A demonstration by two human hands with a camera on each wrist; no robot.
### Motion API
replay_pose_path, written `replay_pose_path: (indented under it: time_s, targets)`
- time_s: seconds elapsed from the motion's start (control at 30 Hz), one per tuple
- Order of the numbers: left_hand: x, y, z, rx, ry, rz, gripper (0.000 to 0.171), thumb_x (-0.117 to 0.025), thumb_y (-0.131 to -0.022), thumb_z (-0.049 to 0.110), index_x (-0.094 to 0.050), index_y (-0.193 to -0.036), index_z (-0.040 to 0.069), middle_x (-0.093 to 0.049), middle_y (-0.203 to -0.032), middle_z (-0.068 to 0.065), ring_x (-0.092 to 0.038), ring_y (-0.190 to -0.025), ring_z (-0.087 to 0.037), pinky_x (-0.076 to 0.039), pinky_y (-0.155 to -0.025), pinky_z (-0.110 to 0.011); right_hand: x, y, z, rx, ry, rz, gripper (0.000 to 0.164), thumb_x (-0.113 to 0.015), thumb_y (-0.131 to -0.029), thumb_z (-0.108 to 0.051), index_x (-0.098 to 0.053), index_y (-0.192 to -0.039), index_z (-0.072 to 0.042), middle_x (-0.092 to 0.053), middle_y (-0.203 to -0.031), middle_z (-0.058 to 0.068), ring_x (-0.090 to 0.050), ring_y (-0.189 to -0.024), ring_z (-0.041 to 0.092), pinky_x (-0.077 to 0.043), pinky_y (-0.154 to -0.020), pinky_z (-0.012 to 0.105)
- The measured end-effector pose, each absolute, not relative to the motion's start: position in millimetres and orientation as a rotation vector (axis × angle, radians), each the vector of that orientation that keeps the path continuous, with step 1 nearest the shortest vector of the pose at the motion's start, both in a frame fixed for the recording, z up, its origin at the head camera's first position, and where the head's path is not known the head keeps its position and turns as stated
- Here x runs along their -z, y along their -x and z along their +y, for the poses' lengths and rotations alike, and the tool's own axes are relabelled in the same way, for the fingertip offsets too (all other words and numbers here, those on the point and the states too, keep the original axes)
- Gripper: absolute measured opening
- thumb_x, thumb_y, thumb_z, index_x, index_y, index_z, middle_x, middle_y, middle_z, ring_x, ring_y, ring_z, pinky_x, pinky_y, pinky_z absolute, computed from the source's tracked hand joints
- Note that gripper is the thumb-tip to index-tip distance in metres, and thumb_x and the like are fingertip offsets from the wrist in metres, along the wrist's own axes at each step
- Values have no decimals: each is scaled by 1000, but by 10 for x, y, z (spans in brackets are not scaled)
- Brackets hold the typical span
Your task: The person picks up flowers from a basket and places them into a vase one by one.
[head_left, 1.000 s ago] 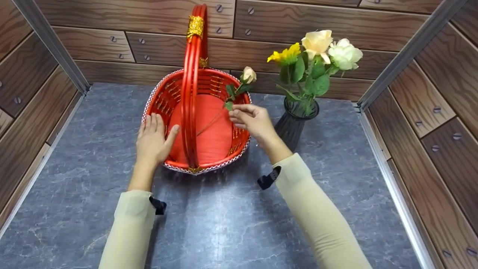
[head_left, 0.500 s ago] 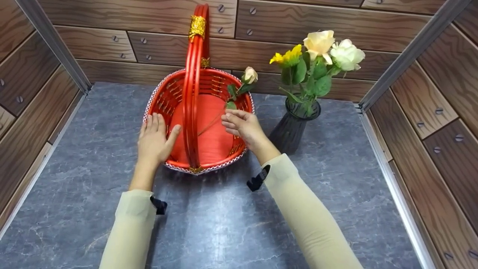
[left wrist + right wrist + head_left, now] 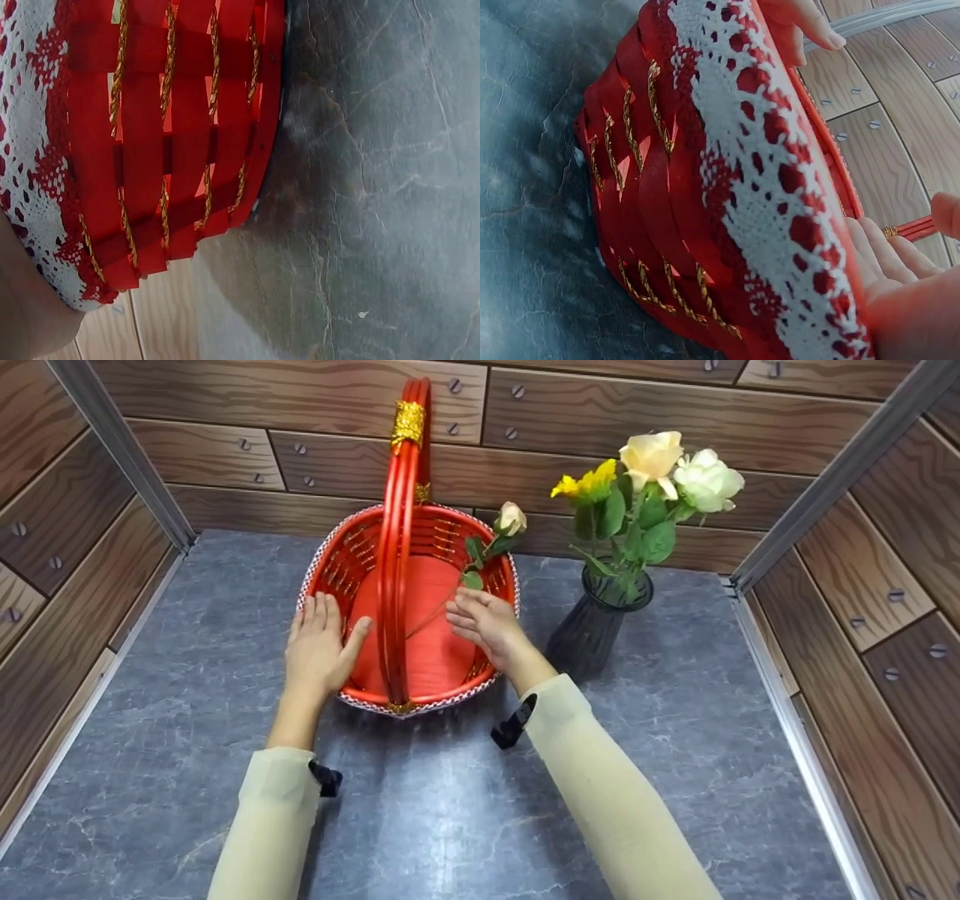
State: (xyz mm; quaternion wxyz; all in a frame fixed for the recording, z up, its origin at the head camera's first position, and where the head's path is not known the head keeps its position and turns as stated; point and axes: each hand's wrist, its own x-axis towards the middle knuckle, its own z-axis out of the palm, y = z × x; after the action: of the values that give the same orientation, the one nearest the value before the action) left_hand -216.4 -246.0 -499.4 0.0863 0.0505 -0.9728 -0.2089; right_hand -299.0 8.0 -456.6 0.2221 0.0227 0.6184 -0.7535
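A red woven basket with a tall arched handle and white lace trim stands on the grey floor. Inside, a pale peach rosebud leans against the far right rim, its thin stem slanting down across the bottom. My left hand rests on the basket's left rim with straight fingers. Over the right rim reaches my right hand, its fingers extended into the basket just below the rose's lower leaf. The right wrist view shows those fingers along the inner side, thumb apart, holding nothing visible.
Right of the basket, a dark glass vase holds a yellow flower, a peach rose and a white bloom. Wood-patterned walls with metal edges enclose the grey marbled floor at the back and sides.
My right hand has moved left and slightly down, away from the rose's leaves, and its fingertips have spread from their bunched pose. The rose and my left hand keep their places on the basket.
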Motion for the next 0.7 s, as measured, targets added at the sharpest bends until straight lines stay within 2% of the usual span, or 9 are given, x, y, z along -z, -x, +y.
replay_pose_path:
  time_s: [0.2,0.37,0.53,0.7]
  targets:
    - [5007,2143,-2454,627,-161,-2908,91,-22,-101,66,-18,-156,-7,-17,-163,-25,-8,-153,-39,-3,-125,-49,4635,3001,57,2056,-20,1728,47,-54,-103,-11,-45,-146,3,-58,-136,24,-61,-121,32,-50,-104,40]
    - [5017,2150,-2449,635,-159,-2906,89,-25,-102,64,-19,-155,-7,-17,-163,-25,-7,-153,-39,-2,-125,-49,4672,3029,29,2077,-56,1677,43,-52,-103,-10,-47,-144,2,-57,-138,24,-63,-116,29,-49,-105,40]
    - [5027,2160,-2463,631,-160,-2911,91,-22,-101,66,-18,-155,-7,-16,-163,-25,-7,-153,-39,-1,-125,-48,4700,3048,-20,2128,-109,1591,42,-47,-105,-11,-44,-146,3,-47,-147,27,-56,-129,34,-41,-113,44]
    - [5005,2169,-2473,628,-159,-2915,91,-20,-101,67,-17,-156,-7,-15,-163,-25,-5,-153,-38,0,-125,-48,4710,3081,-69,2190,-176,1501,45,-49,-104,-12,-41,-146,4,-43,-150,28,-48,-136,37,-35,-117,46]
